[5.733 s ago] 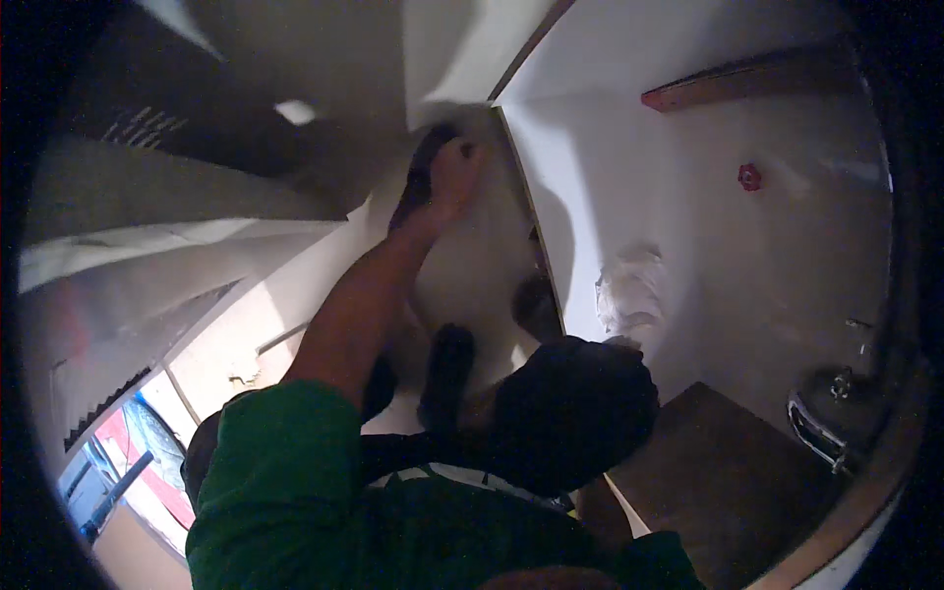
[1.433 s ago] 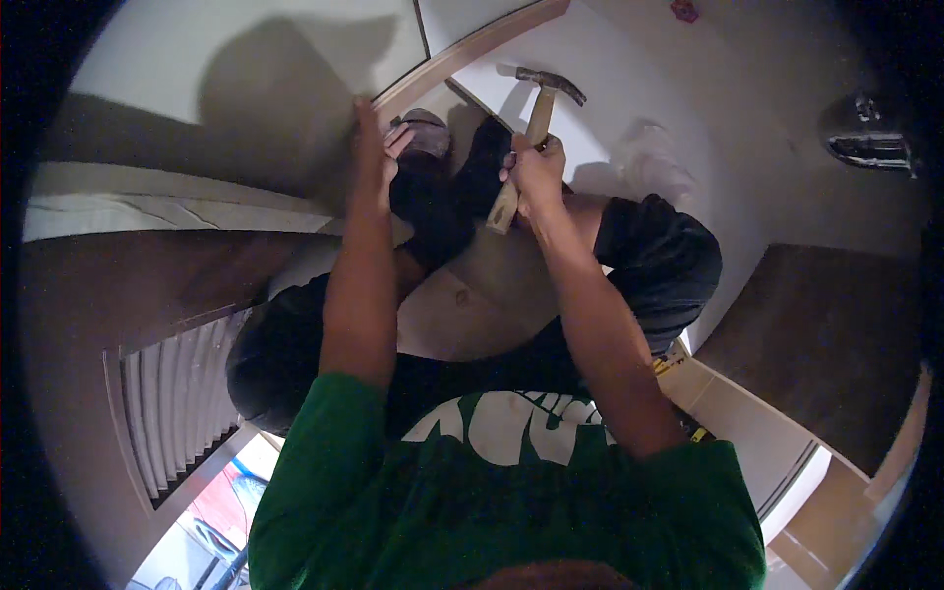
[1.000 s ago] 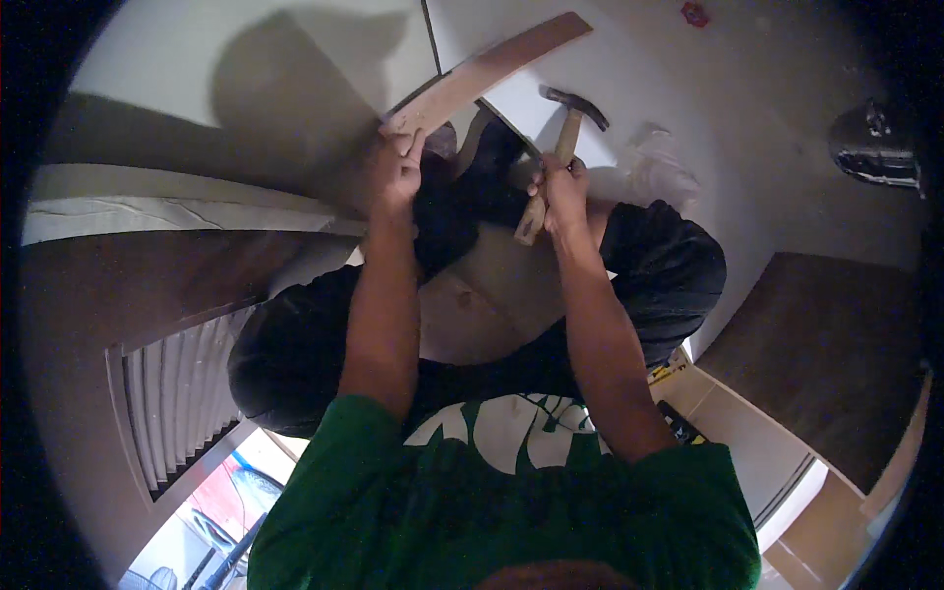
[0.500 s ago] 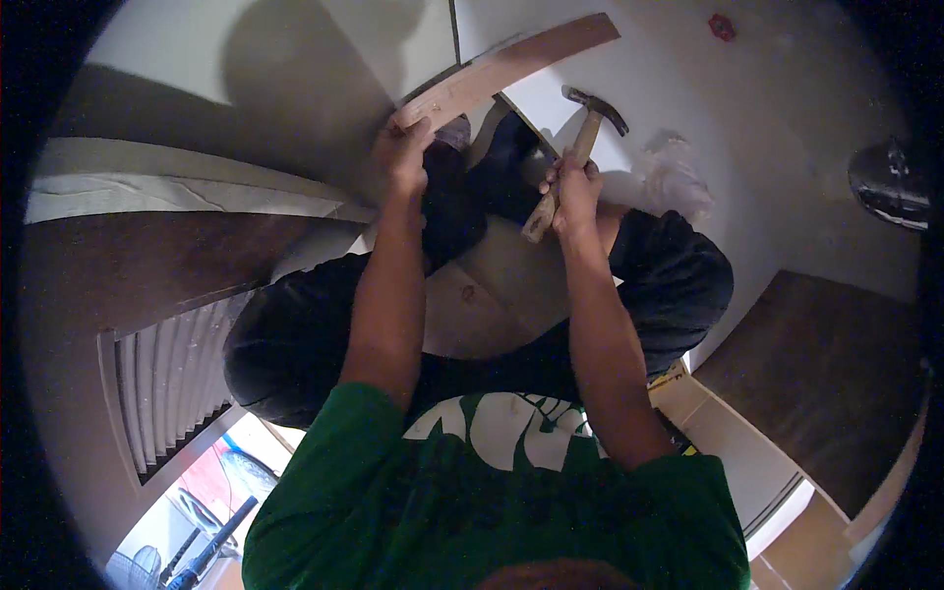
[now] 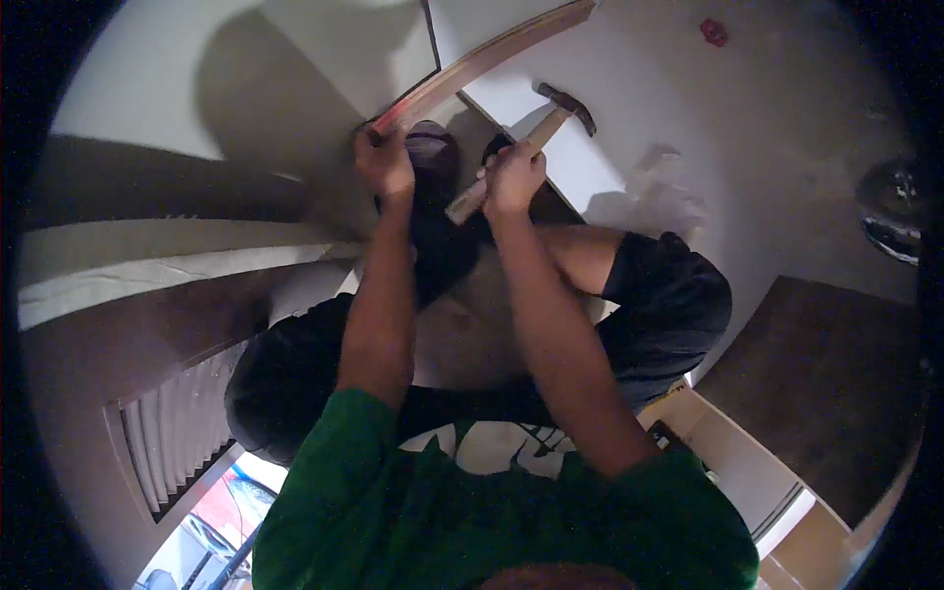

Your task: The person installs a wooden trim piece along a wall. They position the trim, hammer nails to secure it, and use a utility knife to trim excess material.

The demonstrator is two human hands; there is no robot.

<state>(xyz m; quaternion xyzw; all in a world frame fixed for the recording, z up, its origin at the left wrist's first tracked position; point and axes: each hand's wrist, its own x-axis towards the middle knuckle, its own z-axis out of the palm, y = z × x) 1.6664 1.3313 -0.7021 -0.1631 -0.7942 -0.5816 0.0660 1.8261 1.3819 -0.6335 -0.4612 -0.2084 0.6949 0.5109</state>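
Note:
My left hand (image 5: 384,167) is closed on the near end of a long wooden strip (image 5: 492,57). The strip slants up and away to the right along the bottom of the wall, its narrow edge partly toward me and reddish near my fingers. In my right hand (image 5: 513,179) is a claw hammer (image 5: 553,126), gripped around its wooden handle. Its dark metal head points up and to the right, apart from the strip, while the handle's butt sticks out below my fist toward the left.
A louvred brown door (image 5: 177,423) stands at the left. A dark brown panel (image 5: 806,393) and an open wooden drawer or cabinet (image 5: 747,452) are at the right. A crumpled clear plastic bag (image 5: 669,197) lies beyond my right knee. On the wall are a red valve handle (image 5: 714,32) and a shiny round fitting (image 5: 893,211).
The strip has turned more onto its edge and shifted left, closer against the wall. My right hand and the hammer have moved left, toward my left hand, and the hammer tilts more.

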